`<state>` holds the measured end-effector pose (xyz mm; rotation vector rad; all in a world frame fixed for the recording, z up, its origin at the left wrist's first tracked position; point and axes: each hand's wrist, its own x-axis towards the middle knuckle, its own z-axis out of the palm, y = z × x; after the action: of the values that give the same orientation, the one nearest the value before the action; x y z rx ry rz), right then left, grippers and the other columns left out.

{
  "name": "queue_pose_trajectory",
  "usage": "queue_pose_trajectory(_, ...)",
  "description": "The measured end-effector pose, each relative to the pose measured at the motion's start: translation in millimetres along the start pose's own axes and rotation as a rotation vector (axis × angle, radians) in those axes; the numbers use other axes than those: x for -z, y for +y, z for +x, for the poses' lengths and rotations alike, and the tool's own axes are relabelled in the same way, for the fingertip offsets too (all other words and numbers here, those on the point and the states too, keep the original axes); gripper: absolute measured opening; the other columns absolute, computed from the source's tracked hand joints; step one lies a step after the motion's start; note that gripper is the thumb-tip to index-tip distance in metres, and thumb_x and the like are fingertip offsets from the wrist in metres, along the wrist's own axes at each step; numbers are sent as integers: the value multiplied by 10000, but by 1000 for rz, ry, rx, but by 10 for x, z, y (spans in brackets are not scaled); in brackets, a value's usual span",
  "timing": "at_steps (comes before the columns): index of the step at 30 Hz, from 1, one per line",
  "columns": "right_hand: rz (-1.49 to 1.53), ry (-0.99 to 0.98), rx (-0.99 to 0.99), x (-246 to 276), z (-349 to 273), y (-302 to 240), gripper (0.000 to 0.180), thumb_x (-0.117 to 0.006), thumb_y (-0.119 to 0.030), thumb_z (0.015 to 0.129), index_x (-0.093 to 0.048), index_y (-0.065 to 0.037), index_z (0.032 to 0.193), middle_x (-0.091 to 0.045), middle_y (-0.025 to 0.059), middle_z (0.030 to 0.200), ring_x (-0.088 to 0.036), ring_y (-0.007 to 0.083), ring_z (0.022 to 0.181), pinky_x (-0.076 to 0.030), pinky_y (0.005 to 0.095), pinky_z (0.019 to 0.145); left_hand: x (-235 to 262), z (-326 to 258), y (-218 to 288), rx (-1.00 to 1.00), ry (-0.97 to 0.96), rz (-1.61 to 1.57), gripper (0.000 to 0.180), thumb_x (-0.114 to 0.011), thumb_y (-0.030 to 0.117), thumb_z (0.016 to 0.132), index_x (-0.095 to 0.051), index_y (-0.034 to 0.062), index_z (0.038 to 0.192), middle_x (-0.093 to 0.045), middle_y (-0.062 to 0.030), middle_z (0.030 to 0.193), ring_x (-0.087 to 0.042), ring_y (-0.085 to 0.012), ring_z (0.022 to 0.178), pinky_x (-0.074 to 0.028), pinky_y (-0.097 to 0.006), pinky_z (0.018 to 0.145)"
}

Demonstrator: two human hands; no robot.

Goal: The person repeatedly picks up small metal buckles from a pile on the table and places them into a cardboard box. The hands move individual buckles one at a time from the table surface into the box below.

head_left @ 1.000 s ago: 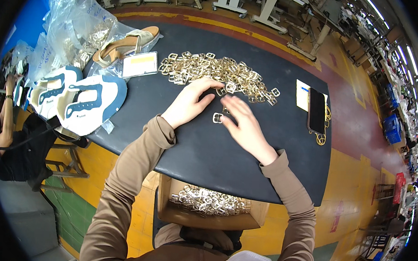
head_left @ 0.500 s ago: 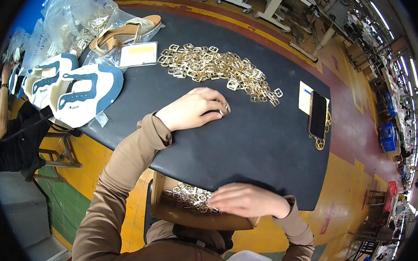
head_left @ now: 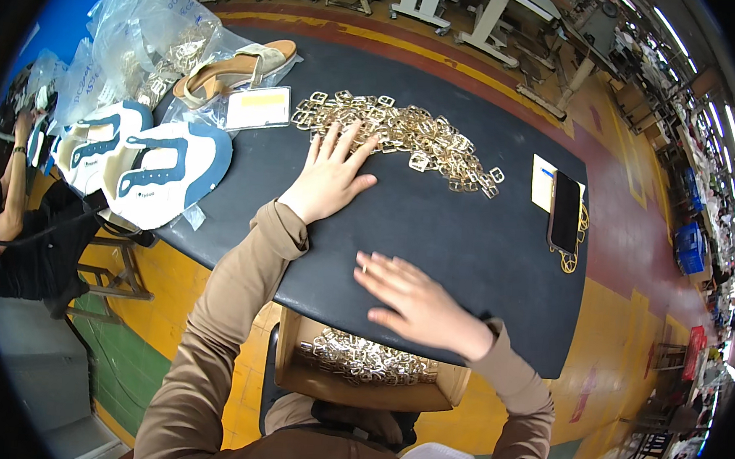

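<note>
A loose heap of gold-coloured metal buckles (head_left: 423, 138) lies across the far part of the black tabletop (head_left: 385, 218). My left hand (head_left: 332, 175) has its fingers spread, the tips touching the near left side of the heap. Over the near part of the table, my right hand (head_left: 418, 302) is outstretched with its fingers straight and nothing visible in it; a ring shows on one finger. Below the table's near edge, above my lap, a cardboard box (head_left: 358, 390) holds many more buckles (head_left: 368, 357), partly hidden under the edge.
A sandal (head_left: 234, 70), a white card (head_left: 259, 108) and plastic bags (head_left: 135, 39) sit at the far left, beside white-and-blue shoe pieces (head_left: 169, 171). On the right lie a phone (head_left: 564, 212) and a paper (head_left: 546, 177). Another person's arm (head_left: 16, 174) shows at far left.
My left hand has let go of a buckle and spread its fingers toward the heap. My right hand has risen from the box to over the tabletop.
</note>
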<state>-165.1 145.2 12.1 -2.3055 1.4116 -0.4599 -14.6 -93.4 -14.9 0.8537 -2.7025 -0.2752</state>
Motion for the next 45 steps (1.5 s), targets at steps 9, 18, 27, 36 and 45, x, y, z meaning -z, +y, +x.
queue_pose_trajectory(9, 443, -264, 110, 191, -559, -455, 451, -663, -228, 1043, -615, -45, 1453, -624, 135, 1488, -567, 313, 1407, -415, 456, 1221, 314, -231, 325, -393, -428, -201, 765, -709, 452, 984, -400, 224, 1646, -163, -99, 1775, 48, -481, 1620, -36, -688, 1271)
queue_pose_trajectory(18, 245, 500, -181, 497, 142, 236, 344, -718, -41, 967, -706, -19, 1310, -690, 162, 1359, -643, 333, 1275, -519, 407, 1075, 583, -117, 194, -444, -492, -634, 509, -650, 189, 1036, -552, 116, 1530, -593, -178, 1516, -518, -309, 1459, -258, -638, 1255)
queue_pose_trajectory(27, 22, 394, -272, 203, 290, 401, 466, -724, -216, 984, -638, -36, 1405, -607, 144, 1484, -550, 354, 1388, -445, 461, 1154, 481, -62, 50, -216, -119, -603, 255, -769, 58, 908, -716, 26, 1155, -676, -100, 1022, -660, -223, 925, -543, -358, 849)
queue_pose_trajectory(36, -60, 240, -74, 39, -389, -176, 341, -728, -39, 926, -711, -16, 1266, -663, 143, 1400, -652, 346, 1248, -564, 429, 1062, 469, -91, 77, -160, -238, -645, 189, -772, 47, 883, -741, 25, 1068, -682, -93, 978, -677, -243, 902, -552, -365, 813)
queue_pose_trajectory(45, 98, 200, 214, 31, -457, -468, 373, -816, -135, 876, -737, -30, 1225, -656, 120, 1423, -678, 299, 1207, -595, 398, 956, 458, -81, 157, -280, -468, -815, 230, -749, -20, 870, -699, 16, 1092, -675, -85, 924, -650, -232, 943, -535, -363, 842)
